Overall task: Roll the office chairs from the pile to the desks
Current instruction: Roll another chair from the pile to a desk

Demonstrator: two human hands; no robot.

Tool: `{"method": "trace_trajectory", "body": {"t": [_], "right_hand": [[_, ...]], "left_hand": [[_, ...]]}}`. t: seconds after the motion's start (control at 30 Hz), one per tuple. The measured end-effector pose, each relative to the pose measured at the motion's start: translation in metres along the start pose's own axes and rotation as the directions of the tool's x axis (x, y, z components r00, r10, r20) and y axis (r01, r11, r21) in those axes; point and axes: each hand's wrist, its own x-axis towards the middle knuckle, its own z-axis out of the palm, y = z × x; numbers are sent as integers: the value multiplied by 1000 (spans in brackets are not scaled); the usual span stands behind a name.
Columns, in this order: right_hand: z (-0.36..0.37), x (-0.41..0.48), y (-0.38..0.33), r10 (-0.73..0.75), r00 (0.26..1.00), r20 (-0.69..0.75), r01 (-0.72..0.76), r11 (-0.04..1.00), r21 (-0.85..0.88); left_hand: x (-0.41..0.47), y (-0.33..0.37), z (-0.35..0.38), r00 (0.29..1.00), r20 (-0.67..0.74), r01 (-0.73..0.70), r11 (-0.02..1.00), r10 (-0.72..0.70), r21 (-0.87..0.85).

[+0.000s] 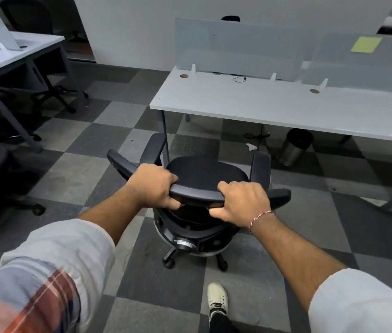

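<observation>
1. Bottom centre of frame: a pale shoe (217, 298) on the grey checkered carpet (70, 169). Rolled-up sleeves fill both lower corners, the left one (53, 265) and the right one (363, 301).
2. Centre: left hand (152, 185) and right hand (243, 204) grip the top bar (197, 194) of the backrest of a black office chair (205, 173).
3. Left fingers (172, 203) lie close together, curled under the bar's left end. Right fingers (216, 212) are curled the same way under its right end, with the thumb lying on top. The bar runs between the two hands, and the seat is just beyond the knuckles.
4. A red-and-white thread band (259, 217) sits on the right wrist.
5. The chair stands upright on its casters, armrests pointing away, near the left corner of a white desk (262, 104).
6. Under that desk, right of the chair: a steel bin (294, 147).
7. Along the back of the desk stands a grey divider panel (238, 46), with a yellow note (366, 44) at upper right.
8. Upper left: a second desk (10, 51) with dark chairs (53, 92) under and beside it.
</observation>
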Motion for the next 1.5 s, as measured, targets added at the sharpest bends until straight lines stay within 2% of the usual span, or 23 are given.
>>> {"method": "trace_trajectory", "body": {"t": [0.1,0.23,0.5,0.67,0.77,0.87,0.93,1.0,1.17,1.3,1.5], "right_hand": [[2,3,9,26,999,-26,-25,1000,3],[6,25,33,-18,995,-94,13,999,-51],[12,79,78,-2,994,-111,-4,999,-51],[29,123,117,-16,993,-119,4,995,-104],[32,142,156,25,999,-43,-28,997,-75],[41,167,185,41,996,-83,-47,996,-75],[46,191,186,17,991,-136,-25,998,-58],[48,208,186,-12,990,-141,9,1000,-20],[43,227,214,19,992,-126,-16,1000,27],[43,233,203,7,992,-126,0,998,60],[54,214,171,32,991,-132,-33,999,-3]], "left_hand": [[14,-2,-3,999,-19,-38,999,39,25],[35,-5,-5,999,-33,-36,999,36,7],[105,-22,-7,998,-16,-63,998,63,-18],[166,-29,0,999,-1,-34,999,34,-25],[213,-17,3,999,-16,-48,998,48,-32],[260,-22,3,999,13,-49,998,49,-28],[281,-44,3,998,43,-44,999,44,-4],[294,-60,3,997,68,-19,999,22,-40],[328,-65,-4,998,47,-37,997,40,-67],[326,-75,-2,999,41,-26,997,29,-69],[298,-72,7,998,13,-58,997,59,-56]]}}
